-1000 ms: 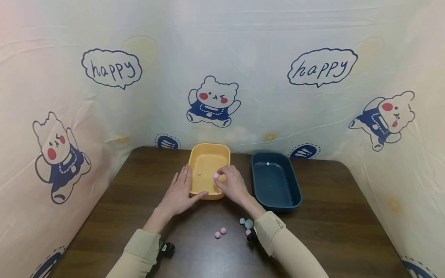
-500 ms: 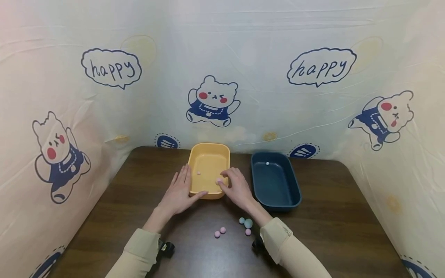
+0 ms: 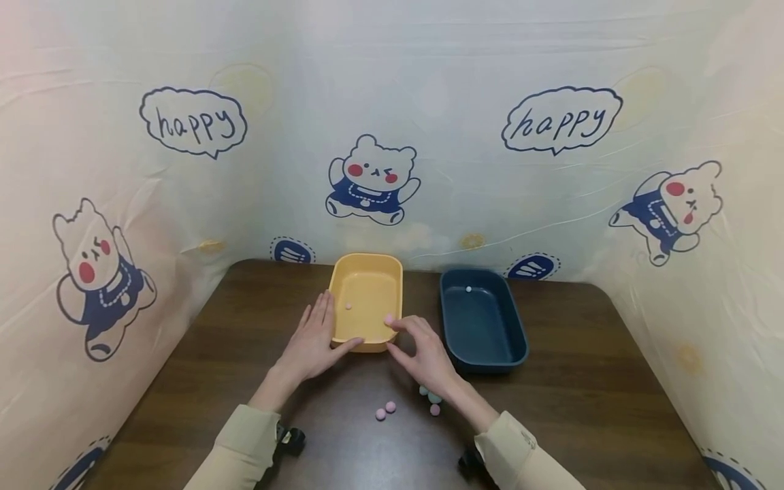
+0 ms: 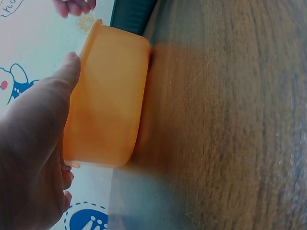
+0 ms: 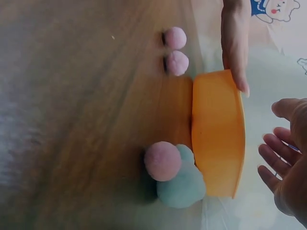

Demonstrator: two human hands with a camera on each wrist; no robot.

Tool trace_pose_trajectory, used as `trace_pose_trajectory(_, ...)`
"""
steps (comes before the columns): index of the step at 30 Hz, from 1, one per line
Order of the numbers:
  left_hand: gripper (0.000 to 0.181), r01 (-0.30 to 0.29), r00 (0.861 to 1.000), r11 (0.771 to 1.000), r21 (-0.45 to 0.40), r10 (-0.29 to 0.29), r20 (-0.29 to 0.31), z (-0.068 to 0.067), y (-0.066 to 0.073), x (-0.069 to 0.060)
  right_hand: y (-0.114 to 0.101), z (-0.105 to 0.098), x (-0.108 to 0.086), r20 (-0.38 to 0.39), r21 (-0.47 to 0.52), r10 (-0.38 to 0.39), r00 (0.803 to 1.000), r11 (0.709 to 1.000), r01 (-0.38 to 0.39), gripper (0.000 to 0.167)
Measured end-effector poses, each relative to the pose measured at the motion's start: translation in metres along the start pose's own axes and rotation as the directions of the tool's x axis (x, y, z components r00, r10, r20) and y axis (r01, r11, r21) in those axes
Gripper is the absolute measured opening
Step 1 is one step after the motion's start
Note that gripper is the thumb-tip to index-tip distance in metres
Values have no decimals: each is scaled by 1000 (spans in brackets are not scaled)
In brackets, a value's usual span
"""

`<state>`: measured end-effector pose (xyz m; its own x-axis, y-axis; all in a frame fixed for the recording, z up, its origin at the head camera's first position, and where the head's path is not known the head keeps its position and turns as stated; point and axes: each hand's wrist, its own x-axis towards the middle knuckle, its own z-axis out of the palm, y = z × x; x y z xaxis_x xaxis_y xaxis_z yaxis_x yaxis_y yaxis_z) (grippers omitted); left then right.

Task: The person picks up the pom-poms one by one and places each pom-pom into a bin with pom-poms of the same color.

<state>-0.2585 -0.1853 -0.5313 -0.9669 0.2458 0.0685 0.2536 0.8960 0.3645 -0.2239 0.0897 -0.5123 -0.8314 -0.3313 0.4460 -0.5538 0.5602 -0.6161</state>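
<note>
Right hand point(image 3: 425, 355) released, thumb and fingers parted; left hand point(image 3: 315, 336) lay straight-fingered against yellow tray point(image 3: 367, 256). Pink pom-pom point(image 3: 388, 318) appeared inside tray, by right wall. I judged deposit step nearly complete, next move calling for pinch at pink pom-pom pair point(image 3: 381, 414) on wooden table point(image 3: 582, 388).

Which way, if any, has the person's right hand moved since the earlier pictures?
Yes: the bare right hand has moved down the head view and slightly right, judged against the dark blue rectangular plastic-looking tray.

Pale fabric walls point(image 3: 459, 75), printed with cartoon bears point(image 3: 370, 194) and "happy" bubbles point(image 3: 192, 139), bordered a dark brown, wood-grained bench point(image 3: 588, 388).
</note>
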Motion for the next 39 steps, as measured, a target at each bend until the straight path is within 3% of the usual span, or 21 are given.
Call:
trace_pose_trajectory(13,127,-5,1000,1000,-10,5,-3,-2,1,-1,-3,0,-23,82,42,8,997,999,-11,32)
trace_pose_trajectory(19,127,-3,1000,1000,0,3,8,-2,1,0,-4,-4,-31,159,74,32,987,996,-44,31)
trace_pose_trajectory(23,127,-1,1000,1000,6,1,6,-2,0,0,-3,-3,-37,213,69,3,977,997,-18,30)
trace_pose_trajectory(29,128,-3,1000,1000,11,3,13,-2,0,3,-1,-3,-41,296,64,-18,955,998,-1,31)
trace_pose_trajectory(39,129,7,999,1000,0,-7,36,-3,0,3,2,-6,-45,437,27,17,899,999,-32,40)
